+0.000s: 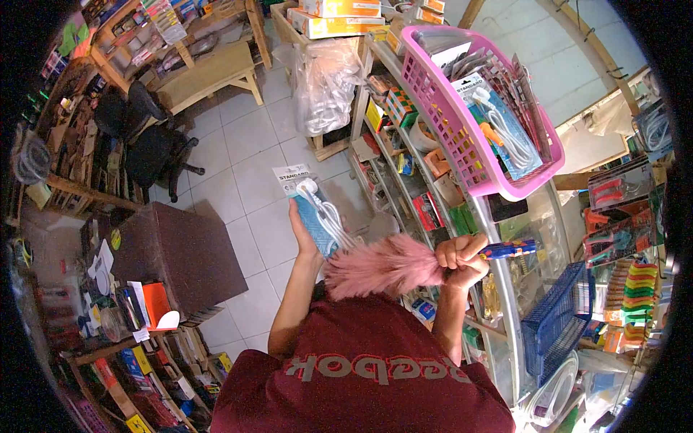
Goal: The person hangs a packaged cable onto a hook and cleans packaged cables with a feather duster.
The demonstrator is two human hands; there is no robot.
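Observation:
My left hand (pixel 306 238) is closed round the edge of a packaged white power cord (pixel 315 206), a coiled cord on a blue card with "STANDARD" on its white header. My right hand (pixel 462 261) grips the handle of a pink feather duster (pixel 386 268); the dark blue handle end, spotted with orange, sticks out to the right. The duster's fluffy tip lies against or just over the lower end of the cord pack; I cannot tell whether they touch. A similar cord pack (pixel 502 130) rests in a pink plastic basket (pixel 440 119), up and right of my hands.
Under the basket runs a glass display case (pixel 516 303) with small boxed goods on its shelves. A blue basket (pixel 557 321) is at the right. On the left are a brown cabinet (pixel 173 252), a black office chair (pixel 155 148) and a wooden bench (pixel 206 78).

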